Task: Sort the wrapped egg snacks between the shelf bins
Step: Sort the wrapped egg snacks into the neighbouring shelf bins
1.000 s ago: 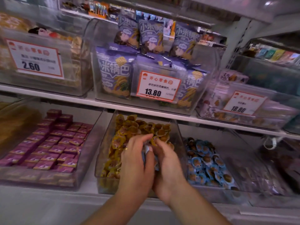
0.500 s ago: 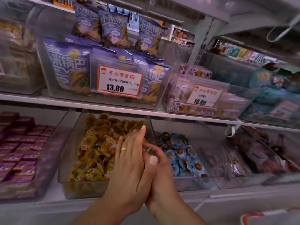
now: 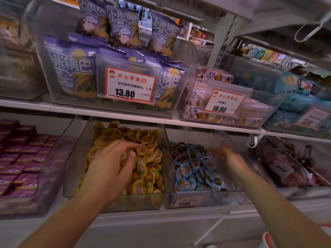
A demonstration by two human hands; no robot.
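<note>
Two clear bins stand side by side on the lower shelf. The yellow bin holds a heap of yellow-wrapped egg snacks. To its right, the blue bin holds blue-wrapped egg snacks. My left hand reaches over the yellow heap with its fingers loosely bent, and I see nothing held in it. My right hand hovers over the right side of the blue bin, palm turned left, fingers spread and empty.
A bin of purple boxes sits at the left and a bin of dark red packs at the right. The upper shelf edge hangs close above, carrying bins of purple bags with price tags.
My hands were pressed together in front of the yellow bin. They have parted: the left is over the yellow snacks, the right has swung over the blue bin. The view has shifted right.
</note>
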